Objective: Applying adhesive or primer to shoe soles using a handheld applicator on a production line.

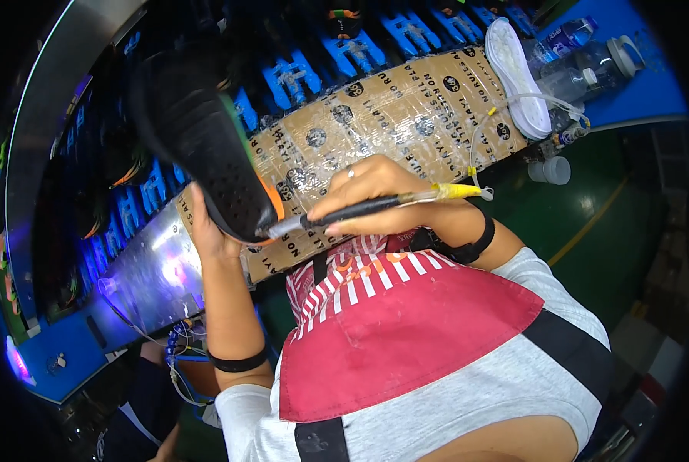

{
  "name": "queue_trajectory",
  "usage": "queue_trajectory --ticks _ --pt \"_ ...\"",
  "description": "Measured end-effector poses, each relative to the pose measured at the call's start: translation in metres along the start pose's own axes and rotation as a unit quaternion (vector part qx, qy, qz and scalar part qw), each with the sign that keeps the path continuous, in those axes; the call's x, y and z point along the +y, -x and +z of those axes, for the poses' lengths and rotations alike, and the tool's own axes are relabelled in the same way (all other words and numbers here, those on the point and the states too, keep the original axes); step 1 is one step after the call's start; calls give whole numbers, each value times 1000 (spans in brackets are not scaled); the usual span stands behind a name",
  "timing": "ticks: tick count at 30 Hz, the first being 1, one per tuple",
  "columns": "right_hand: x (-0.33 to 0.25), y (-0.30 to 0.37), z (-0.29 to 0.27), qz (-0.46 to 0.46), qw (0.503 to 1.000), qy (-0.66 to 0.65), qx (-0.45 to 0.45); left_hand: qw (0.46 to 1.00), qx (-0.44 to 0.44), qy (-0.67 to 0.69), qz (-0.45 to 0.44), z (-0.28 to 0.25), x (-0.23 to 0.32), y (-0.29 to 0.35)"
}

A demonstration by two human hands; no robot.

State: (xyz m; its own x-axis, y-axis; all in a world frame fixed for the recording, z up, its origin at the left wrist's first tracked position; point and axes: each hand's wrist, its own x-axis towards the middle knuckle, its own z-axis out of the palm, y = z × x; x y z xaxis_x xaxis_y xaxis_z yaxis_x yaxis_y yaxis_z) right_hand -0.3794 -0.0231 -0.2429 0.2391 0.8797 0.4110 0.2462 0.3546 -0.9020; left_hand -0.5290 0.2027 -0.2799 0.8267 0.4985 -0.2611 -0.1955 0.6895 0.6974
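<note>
My left hand (208, 231) grips a black shoe (202, 146) from underneath, sole side facing me, with green and orange trim along its edge. My right hand (375, 192) holds a slim black brush tool (352, 209) with a yellow end and a thin clear tube running off it. The tool's pale tip (279, 228) touches the lower edge of the shoe near the orange trim. Both hands hover over a cardboard-covered bench top (391, 123) wrapped in clear tape.
A white shoe sole (518, 73) lies at the bench's far right end. Clear plastic bottles (583, 65) stand on a blue surface beyond it, with a small white cup (554, 169) below. Blue holders with dark shoes (352, 50) line a conveyor behind. Another person's dark sleeve (140, 400) is lower left.
</note>
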Motion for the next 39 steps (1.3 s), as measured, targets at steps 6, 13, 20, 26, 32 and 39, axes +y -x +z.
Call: queue_trajectory --ticks 6,13,20,26,32,39 --pt "4 0 -5 47 993 10 105 986 -14 161 45 -19 -10 15" --pt "4 3 -6 133 975 -41 175 960 -55 270 -52 -29 -58 51" --pt "-3 -10 7 140 972 -28 187 950 -95 288 -80 -17 -72 43" --pt "-13 -43 20 107 960 -63 252 957 -124 255 -61 12 -79 42" --pt "4 -66 23 60 924 76 370 970 -38 222 -89 -7 -98 38" --pt "24 -71 33 -49 910 253 325 977 55 178 -107 -65 -130 38"
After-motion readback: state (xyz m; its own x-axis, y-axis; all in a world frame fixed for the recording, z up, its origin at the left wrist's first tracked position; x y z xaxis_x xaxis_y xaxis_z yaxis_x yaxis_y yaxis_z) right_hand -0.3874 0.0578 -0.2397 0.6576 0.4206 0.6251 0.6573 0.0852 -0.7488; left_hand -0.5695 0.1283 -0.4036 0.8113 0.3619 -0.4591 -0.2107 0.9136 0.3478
